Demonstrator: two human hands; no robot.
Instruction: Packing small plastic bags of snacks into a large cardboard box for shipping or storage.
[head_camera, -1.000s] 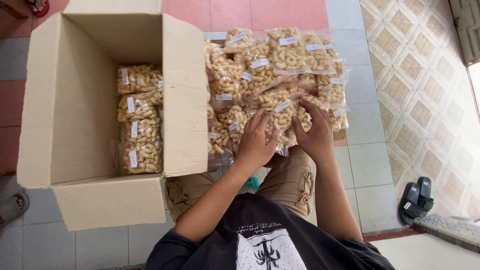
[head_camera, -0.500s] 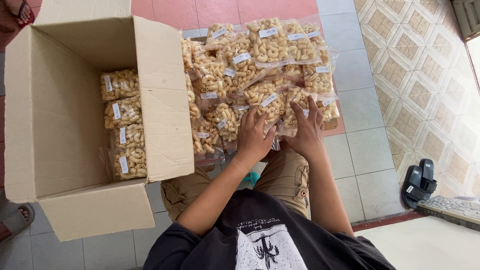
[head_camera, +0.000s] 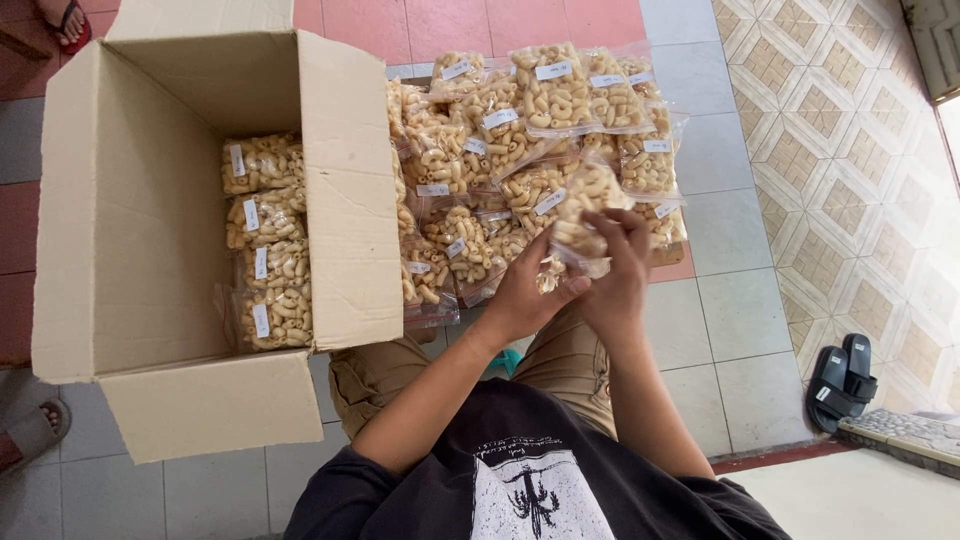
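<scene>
Both hands hold one clear bag of pale curled snacks (head_camera: 583, 218) lifted off the pile. My left hand (head_camera: 525, 295) cups it from below, and my right hand (head_camera: 620, 262) grips its right side. Behind it lies a heap of several similar bags (head_camera: 520, 130), each with a white label, on the tiled floor. To the left stands an open cardboard box (head_camera: 130, 230) with a column of the same bags (head_camera: 265, 240) stacked inside along its right wall.
A pair of black sandals (head_camera: 840, 380) lies on the patterned tiles at the right. Another person's foot in a sandal (head_camera: 35, 430) shows at the lower left, and a second foot (head_camera: 65, 18) at the top left.
Both hands went from resting on the pile to lifting one bag up off it. The view shifted so the box and pile sit further right.
</scene>
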